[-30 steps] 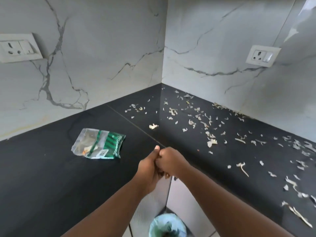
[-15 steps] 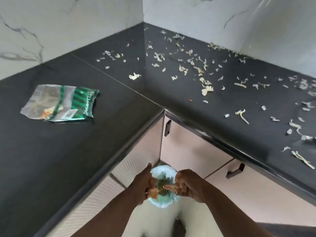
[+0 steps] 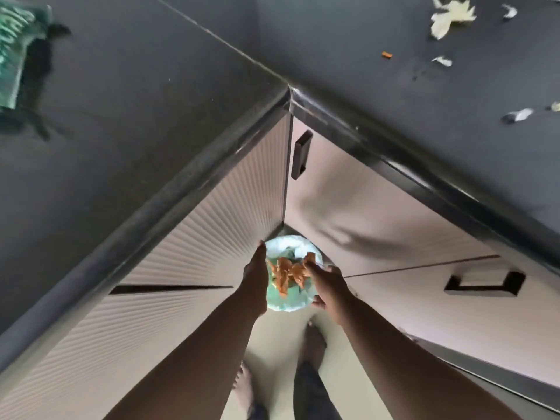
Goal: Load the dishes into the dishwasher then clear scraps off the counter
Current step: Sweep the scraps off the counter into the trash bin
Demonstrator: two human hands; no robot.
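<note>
a: over the bin (image 3: 291, 303) in the floor corner below the counter (image 3: 151, 95), what's there?
b: a clump of orange-brown scraps (image 3: 287, 273), between the two hands and right above the bin's mouth.
a: who's got hold of it?
b: the right hand (image 3: 328, 287) touches the clump's right end with its fingertips, fingers loosely curled; whether it grips or has just let go, i can't tell. the left hand (image 3: 256, 277) is flat and open, fingers straight, its edge just beside the clump's left end, holding nothing.
a: and the bin?
b: lined with a pale green bag; what lies under the clump is hidden.
a: further out?
b: ribbed cabinet doors on the left, a plain one with a dark handle (image 3: 300, 154) on the right. bare feet on the floor near the bin. on the counter, a green wrapper (image 3: 15, 53) at far left and pale peelings (image 3: 448, 19) at far right.
a: changed from half a second ago?
b: the hands were closer together over the bin with the scraps bunched between them; now they've parted, and the view has tipped further down, cutting off most of the counter.
</note>
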